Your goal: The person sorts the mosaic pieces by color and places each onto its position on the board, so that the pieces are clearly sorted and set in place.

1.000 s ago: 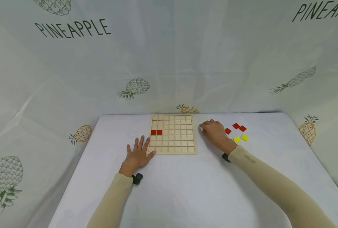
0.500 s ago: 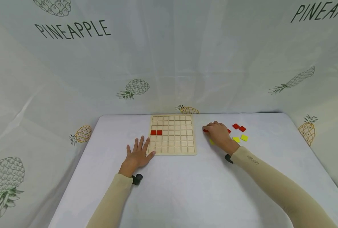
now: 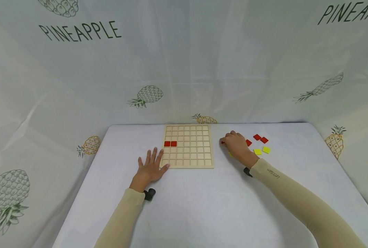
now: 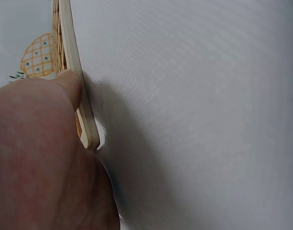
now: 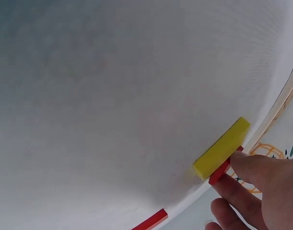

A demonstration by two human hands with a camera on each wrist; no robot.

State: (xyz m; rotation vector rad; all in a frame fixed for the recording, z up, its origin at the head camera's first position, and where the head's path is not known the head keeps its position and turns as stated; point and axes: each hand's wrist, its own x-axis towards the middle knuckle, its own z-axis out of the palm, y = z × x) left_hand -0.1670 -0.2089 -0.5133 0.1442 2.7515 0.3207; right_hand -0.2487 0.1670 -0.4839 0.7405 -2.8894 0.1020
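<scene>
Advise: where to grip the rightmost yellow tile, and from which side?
Likely pinch the rightmost yellow tile by opposite edges, from above and its right: it's a square lying flat, with another yellow tile close on its left and a red tile just beyond.

In the head view, one red tile (image 3: 222, 142) and one yellow tile (image 3: 230, 154) are mostly hidden by the right hand (image 3: 236, 145); the table (image 3: 190, 206) is cut off before its near edge.

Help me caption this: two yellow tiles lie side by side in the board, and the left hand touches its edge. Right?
Not quite: the head view shows the two tiles in the board are red, not yellow. They do lie side by side, and the left hand touches the board's edge.
</scene>
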